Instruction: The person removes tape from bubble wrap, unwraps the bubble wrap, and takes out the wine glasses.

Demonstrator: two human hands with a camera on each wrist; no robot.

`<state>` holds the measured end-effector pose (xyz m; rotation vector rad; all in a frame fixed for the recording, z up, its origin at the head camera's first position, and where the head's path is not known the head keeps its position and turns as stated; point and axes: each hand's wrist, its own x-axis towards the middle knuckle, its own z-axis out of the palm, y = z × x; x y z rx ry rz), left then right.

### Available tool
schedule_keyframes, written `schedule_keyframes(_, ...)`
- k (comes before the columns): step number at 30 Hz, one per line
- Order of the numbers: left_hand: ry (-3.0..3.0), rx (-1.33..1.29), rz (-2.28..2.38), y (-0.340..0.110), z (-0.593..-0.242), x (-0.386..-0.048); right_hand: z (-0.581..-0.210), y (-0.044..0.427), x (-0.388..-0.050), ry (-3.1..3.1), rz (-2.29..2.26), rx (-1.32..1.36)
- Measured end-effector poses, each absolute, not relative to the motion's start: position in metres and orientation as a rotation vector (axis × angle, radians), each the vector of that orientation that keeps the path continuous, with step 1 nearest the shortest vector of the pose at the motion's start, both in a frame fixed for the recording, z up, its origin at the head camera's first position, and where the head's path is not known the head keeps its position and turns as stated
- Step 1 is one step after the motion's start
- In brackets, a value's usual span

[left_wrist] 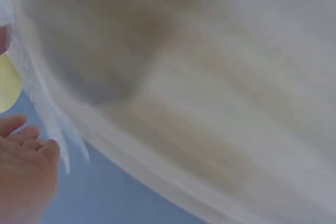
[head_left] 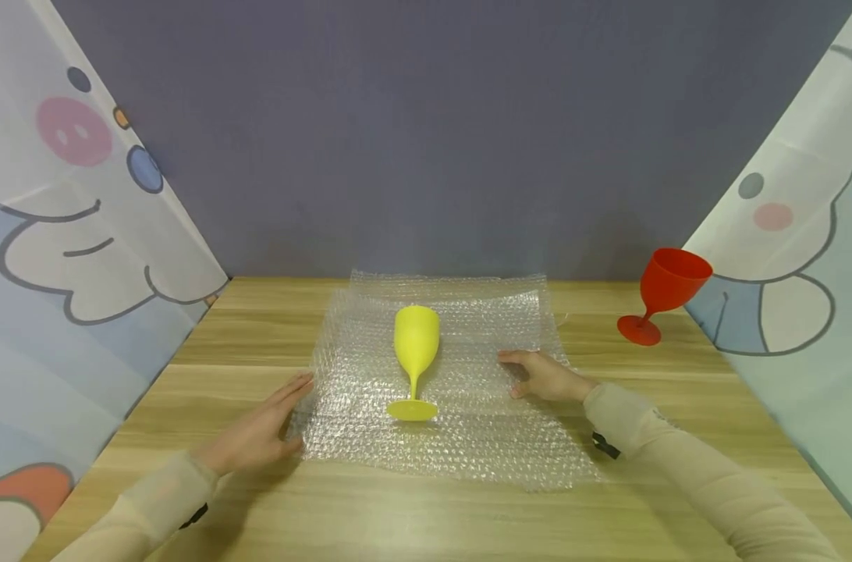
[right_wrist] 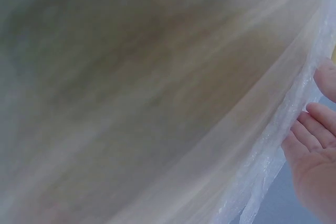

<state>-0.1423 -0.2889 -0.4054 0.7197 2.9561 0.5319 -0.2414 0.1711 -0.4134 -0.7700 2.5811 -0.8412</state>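
A yellow plastic goblet (head_left: 417, 343) lies on its side on a sheet of bubble wrap (head_left: 482, 437), its base toward me. At the sheet's left edge is my left hand (head_left: 260, 429), fingers extended and thumb apart. Over the right part of the sheet is my right hand (head_left: 548, 377), its fingers fairly straight and pointing at the goblet, with a gap between. Neither hand holds anything. The left wrist view shows the left hand (left_wrist: 26, 171) near the wrap's edge; in the right wrist view the right hand (right_wrist: 317, 145) is beside the bubble wrap (right_wrist: 268, 156).
A red goblet (head_left: 672, 282) stands at the back right of the wooden table (head_left: 398, 515). Behind the table rises a dark grey wall (head_left: 426, 140). Cartoon-printed curtains (head_left: 40, 257) flank both sides.
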Motion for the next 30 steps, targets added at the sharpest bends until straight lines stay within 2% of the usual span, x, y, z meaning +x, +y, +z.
schedule_keyframes(6,2.818,0.748,0.630,-0.270,-0.383,-0.162,-0.416,0.173,-0.241,2.588,-0.824,-0.763)
schedule_keyframes(11,2.697,0.662,0.795,-0.246,-0.375,-0.189,-0.417,0.173,-0.241,2.603,-0.813,-0.767)
schedule_keyframes(21,2.541,0.447,1.090,-0.241,-0.400,-0.214,-0.416,0.166,-0.243,2.609,-0.811,-0.800)
schedule_keyframes(30,2.443,0.419,1.202,-0.244,-0.426,-0.221,-0.417,0.168,-0.244,2.596,-0.845,-0.770)
